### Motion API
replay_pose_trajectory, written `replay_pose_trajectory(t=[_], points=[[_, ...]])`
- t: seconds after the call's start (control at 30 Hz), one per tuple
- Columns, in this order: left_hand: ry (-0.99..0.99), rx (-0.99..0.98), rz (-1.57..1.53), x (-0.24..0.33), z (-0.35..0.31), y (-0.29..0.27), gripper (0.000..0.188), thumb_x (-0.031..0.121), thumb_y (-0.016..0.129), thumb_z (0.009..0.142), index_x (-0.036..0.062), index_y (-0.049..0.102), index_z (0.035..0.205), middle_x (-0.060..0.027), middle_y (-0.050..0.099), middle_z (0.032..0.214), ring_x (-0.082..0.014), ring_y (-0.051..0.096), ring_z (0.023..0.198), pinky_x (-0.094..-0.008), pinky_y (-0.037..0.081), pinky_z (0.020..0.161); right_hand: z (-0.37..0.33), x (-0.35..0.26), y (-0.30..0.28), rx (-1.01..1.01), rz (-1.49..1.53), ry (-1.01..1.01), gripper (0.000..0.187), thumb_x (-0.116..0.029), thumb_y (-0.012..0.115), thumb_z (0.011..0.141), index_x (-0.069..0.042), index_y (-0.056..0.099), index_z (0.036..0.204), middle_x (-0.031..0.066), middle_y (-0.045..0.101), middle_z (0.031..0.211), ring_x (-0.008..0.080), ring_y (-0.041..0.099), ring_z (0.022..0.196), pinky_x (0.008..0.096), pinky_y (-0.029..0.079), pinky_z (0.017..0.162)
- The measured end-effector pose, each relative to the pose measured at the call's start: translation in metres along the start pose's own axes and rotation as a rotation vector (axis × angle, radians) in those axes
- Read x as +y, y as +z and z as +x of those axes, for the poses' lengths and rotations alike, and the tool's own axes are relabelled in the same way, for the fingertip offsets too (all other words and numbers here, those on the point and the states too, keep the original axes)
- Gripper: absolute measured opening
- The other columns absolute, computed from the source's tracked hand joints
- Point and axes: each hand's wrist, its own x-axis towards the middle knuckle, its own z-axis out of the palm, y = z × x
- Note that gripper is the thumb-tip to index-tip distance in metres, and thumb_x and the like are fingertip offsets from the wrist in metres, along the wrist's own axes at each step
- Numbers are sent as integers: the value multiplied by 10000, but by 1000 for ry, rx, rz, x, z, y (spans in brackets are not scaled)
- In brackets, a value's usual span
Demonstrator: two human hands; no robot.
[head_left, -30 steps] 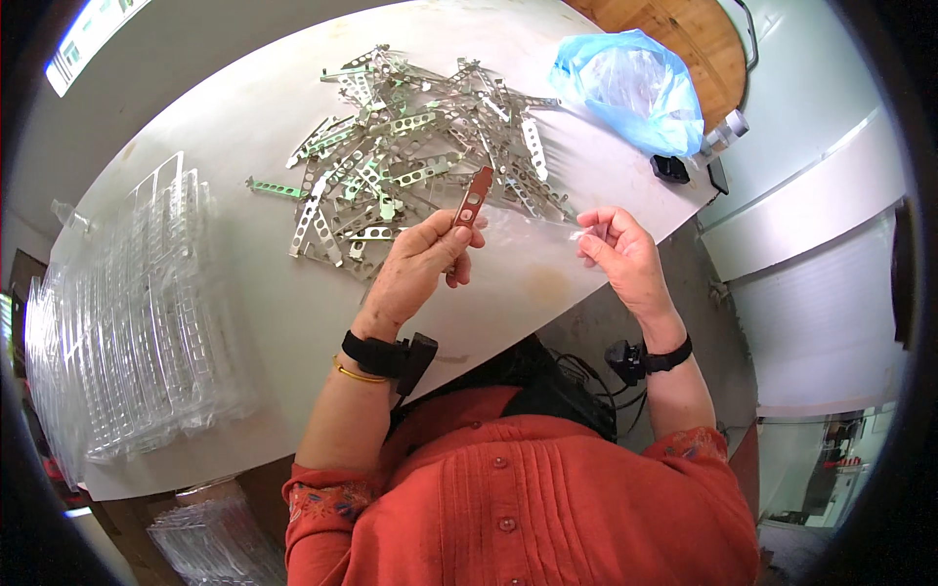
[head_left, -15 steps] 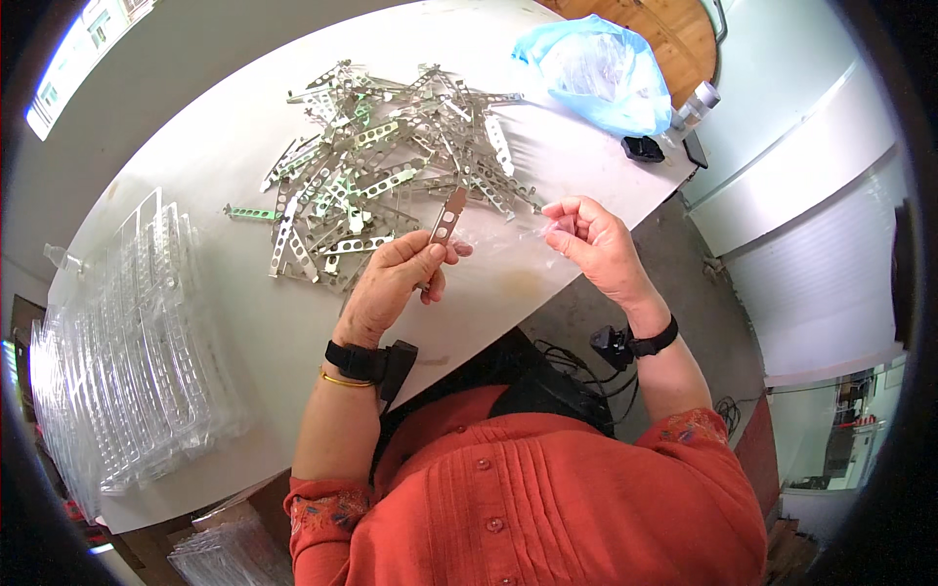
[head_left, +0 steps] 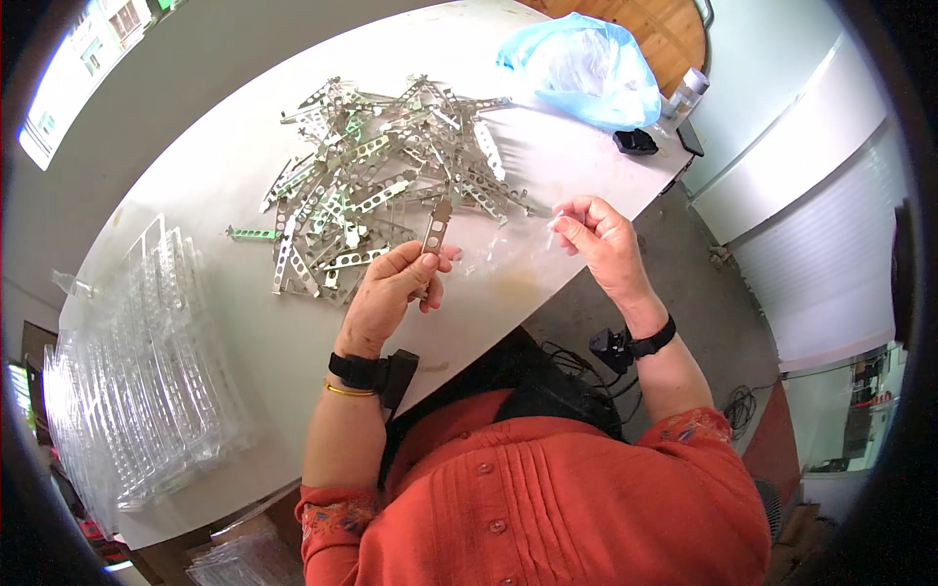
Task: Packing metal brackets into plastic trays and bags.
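Observation:
My left hand (head_left: pixel 384 295) is closed around the lower end of a perforated metal slot bracket (head_left: pixel 437 227), which points up and away with its round holes showing. My right hand (head_left: pixel 611 252), a little farther right above the table edge, pinches a thin piece of clear plastic film (head_left: pixel 496 249) between thumb and fingers. The film stretches toward the left hand; its far end is too faint to follow. Just beyond the left hand lies a tangled heap of similar brackets (head_left: pixel 371 174), some with a greenish sheen.
Stacked clear plastic trays (head_left: pixel 147 381) stand on the left of the white table (head_left: pixel 547 195). A light blue plastic bag (head_left: pixel 591 73), a small black object (head_left: pixel 635 143) and a capped bottle (head_left: pixel 688 93) sit at the far right. Cables (head_left: pixel 572 366) hang below the table edge.
The clear film is now spread out between my hands. My right hand has shifted slightly right; the left still holds the bracket. The view has tilted a little.

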Motion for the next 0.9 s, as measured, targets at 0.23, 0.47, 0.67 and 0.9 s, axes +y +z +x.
replay_pose_trajectory(t=[0.23, 0.47, 0.67, 0.9], points=[[-41, -48, -58, 4, 0, -2, 192, 178, 515, 999, 28, 618, 940, -143, 661, 1172, -104, 542, 618, -243, 420, 538, 7, 5, 1, 90, -32, -116, 124, -115, 618, 956, -23, 637, 1037, -19, 643, 854, 34, 566, 733, 201, 477, 656], [-60, -115, -110, 4, -3, -2, 216, 196, 515, 1005, 27, 638, 950, -112, 668, 1156, -92, 543, 625, -238, 435, 554, 2, -10, 19, -54, -68, -29, 121, -103, 629, 947, -26, 651, 1038, -15, 646, 842, 43, 575, 742, 202, 485, 679], [-16, -81, -130, 2, -1, -4, 219, 195, 511, 1008, 31, 655, 987, -54, 684, 1073, -78, 537, 617, -230, 428, 562, 7, -8, 19, -23, 14, -36, 164, -145, 649, 945, -23, 642, 1054, -8, 641, 858, 48, 574, 745, 206, 486, 684], [34, 56, -151, 1, 1, -4, 192, 197, 545, 988, 51, 667, 958, -85, 695, 1035, -92, 530, 593, -217, 374, 513, 12, 3, 5, -64, -11, -53, 197, -185, 644, 953, -9, 643, 1041, -8, 632, 846, 49, 562, 741, 214, 485, 693]])
